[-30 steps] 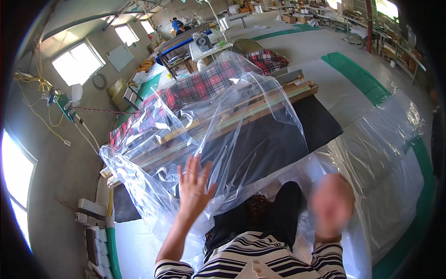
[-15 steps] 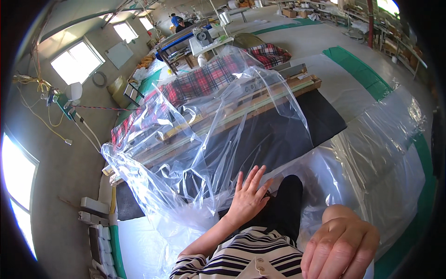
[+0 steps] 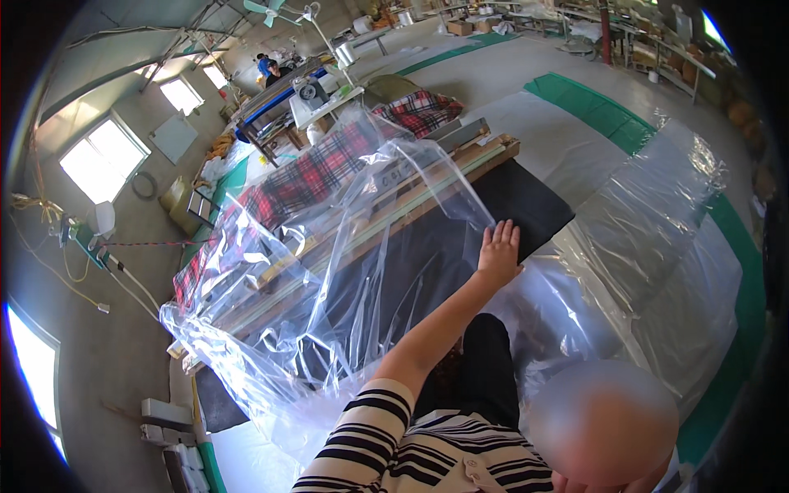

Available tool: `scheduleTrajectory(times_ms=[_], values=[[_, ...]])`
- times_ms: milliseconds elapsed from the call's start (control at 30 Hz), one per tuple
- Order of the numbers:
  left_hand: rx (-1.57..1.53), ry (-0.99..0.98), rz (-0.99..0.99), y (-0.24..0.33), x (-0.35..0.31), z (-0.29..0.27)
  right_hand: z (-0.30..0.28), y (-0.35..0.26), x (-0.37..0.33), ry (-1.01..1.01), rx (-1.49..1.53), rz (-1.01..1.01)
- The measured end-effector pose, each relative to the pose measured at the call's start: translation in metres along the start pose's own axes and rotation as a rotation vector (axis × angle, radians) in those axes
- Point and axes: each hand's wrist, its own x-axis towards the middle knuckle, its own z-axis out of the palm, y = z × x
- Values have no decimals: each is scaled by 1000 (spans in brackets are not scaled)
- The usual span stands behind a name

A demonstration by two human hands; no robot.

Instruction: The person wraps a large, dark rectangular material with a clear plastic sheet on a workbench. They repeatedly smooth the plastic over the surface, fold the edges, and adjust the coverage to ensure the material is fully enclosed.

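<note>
My left hand point(image 3: 500, 253) is open, fingers stretched out and palm down. It lies on or just over the edge of a clear plastic sheet point(image 3: 362, 246), where the sheet crosses a black covered surface point(image 3: 526, 197). Low at the right, close to the camera, is my right hand point(image 3: 604, 423). A blur covers most of it, so its fingers and anything in them cannot be made out. Wooden bars with a pale green strip point(image 3: 394, 209) run across the black surface, partly under the sheet. Beyond them lies red plaid cloth point(image 3: 329, 164).
More clear plastic point(image 3: 641, 222) spreads over the floor on the right, beside green strips point(image 3: 588, 107). A sewing machine point(image 3: 308, 90) stands on a table farther back, with a person point(image 3: 274, 72) behind it. Pale blocks point(image 3: 167, 411) sit along the left wall.
My left hand has reached forward and right, from near my knee to the sheet's far right edge. The whole view has shifted, with the bench now farther left. My right hand remains low at right.
</note>
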Motion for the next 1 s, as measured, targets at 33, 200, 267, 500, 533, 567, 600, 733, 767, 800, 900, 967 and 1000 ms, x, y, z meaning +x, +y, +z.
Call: scheduleTrajectory(times_ms=[33,200,267,500,533,567,600,733,767,800,900,967,1000], values=[[-1,15,-4,6,8,3,-2,-7,-5,11,-69,20],[12,14,0,22,24,10,-16,-4,-63,41,-156,329],[17,11,10,21,24,10,-12,2,-76,231,-213,473],[-68,40,169,14,65,-27,-39,60,-140,942,-63,791],[-106,119,277,27,94,-21,-53,65,-155,1071,55,791],[-150,190,384,37,118,-16,-68,71,-164,1117,48,824],[-93,161,453,44,144,-13,-83,78,-171,1167,39,852],[-246,-148,532,58,218,5,-134,128,-233,1357,39,871],[-299,-107,537,52,221,8,-146,141,-241,1378,14,901],[-341,70,567,47,219,19,-159,152,-245,1375,-26,900],[-397,147,574,51,218,17,-183,140,-243,1265,-193,1082],[-388,123,626,60,225,13,-194,124,-234,1233,-374,1223],[-396,121,637,60,228,13,-194,115,-230,1255,-493,1283]])
